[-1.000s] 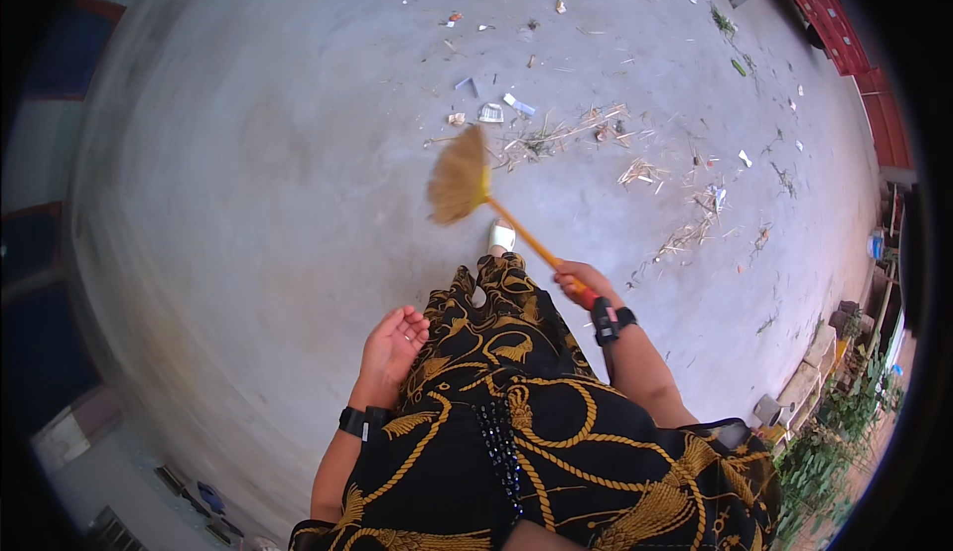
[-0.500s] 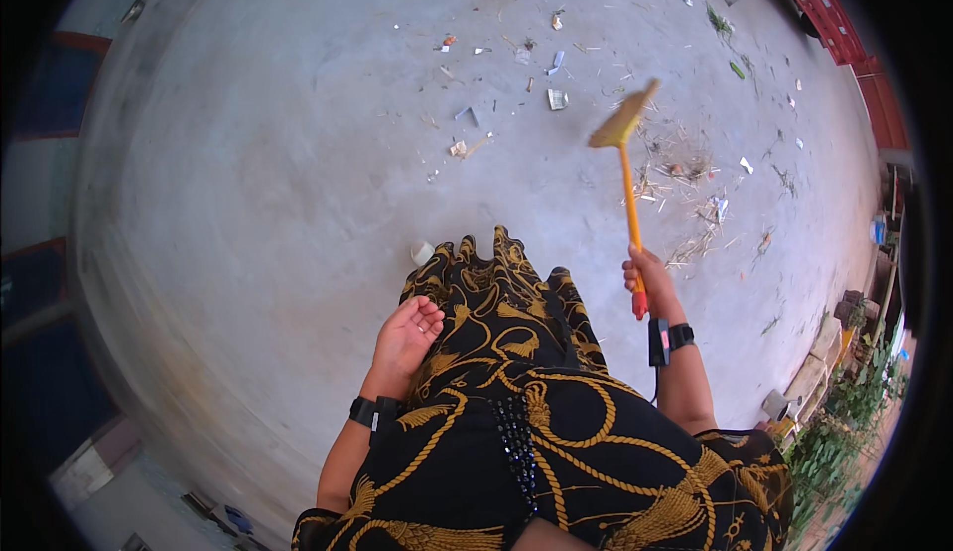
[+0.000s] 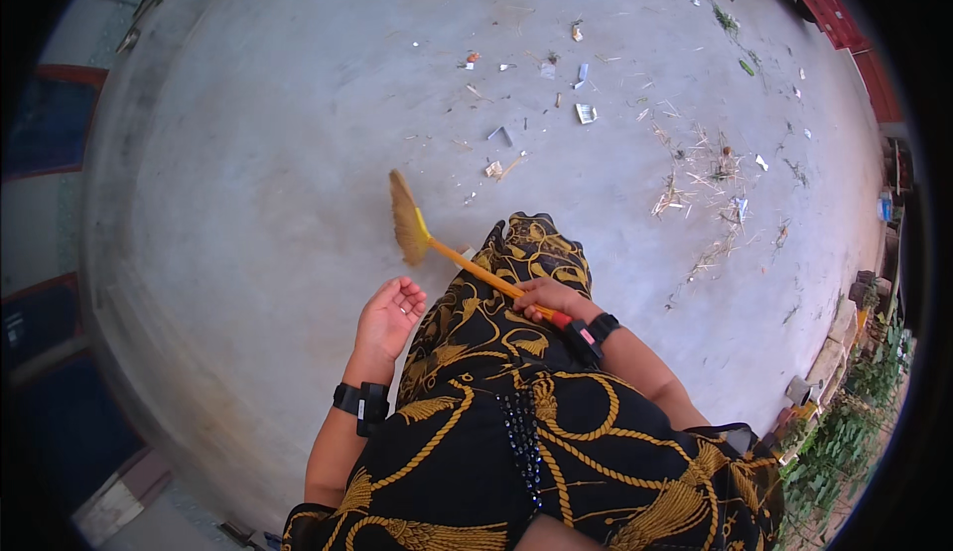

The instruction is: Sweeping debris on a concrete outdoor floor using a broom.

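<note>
A broom with a yellow-orange handle and a red end crosses in front of my dress. My right hand is closed around its handle near the red end. The broom's tan bristle head points to the far left, beyond my left hand. My left hand is held palm up with loosely curled fingers and nothing in it, left of the dress and apart from the broom. A pile of straw and dry bits lies on the floor to the right.
Scraps litter the grey concrete floor, among them a small printed box and a crumpled piece. Green plants and blocks line the right edge. At the far right stands a red vehicle; dark-blue panels border the left.
My right hand has swung the broom from the right, beside the straw pile, across to the left. My left hand has shifted slightly left. The debris appears shifted right in the view.
</note>
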Available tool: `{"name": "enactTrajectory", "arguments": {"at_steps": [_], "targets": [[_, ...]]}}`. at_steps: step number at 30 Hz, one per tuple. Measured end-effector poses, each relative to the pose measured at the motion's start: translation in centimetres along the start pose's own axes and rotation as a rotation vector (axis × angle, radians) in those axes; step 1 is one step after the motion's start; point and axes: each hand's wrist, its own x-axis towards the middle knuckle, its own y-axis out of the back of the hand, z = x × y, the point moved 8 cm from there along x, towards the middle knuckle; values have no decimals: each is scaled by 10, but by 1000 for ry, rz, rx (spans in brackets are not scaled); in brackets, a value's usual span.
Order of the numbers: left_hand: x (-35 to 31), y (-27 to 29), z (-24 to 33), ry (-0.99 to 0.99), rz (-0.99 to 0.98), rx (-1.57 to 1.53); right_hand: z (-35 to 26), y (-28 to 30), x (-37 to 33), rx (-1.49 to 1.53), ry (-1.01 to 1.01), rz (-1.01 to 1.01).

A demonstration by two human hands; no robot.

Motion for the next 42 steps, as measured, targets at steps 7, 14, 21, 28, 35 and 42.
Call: {"name": "enactTrajectory", "arguments": {"at_steps": [7, 14, 21, 28, 35, 42], "targets": [[4, 32, 52, -4, 33, -30, -1, 88, 3, 416, 123, 352], [16, 39, 68, 50, -7, -47, -49, 172, -59, 441, 323, 785], [24, 44, 84, 80, -26, -116, -98, 82, -80, 298, 416, 713], [35, 39, 110, 59, -21, -105, -134, -65, 7, 196, 212, 155], [55, 45, 127, 44, 81, -81, -153, -99, 174, -45, 24, -78], [83, 2, 161, 24, 138, -84, -194, 27, 166, 169, 54, 61]]}}
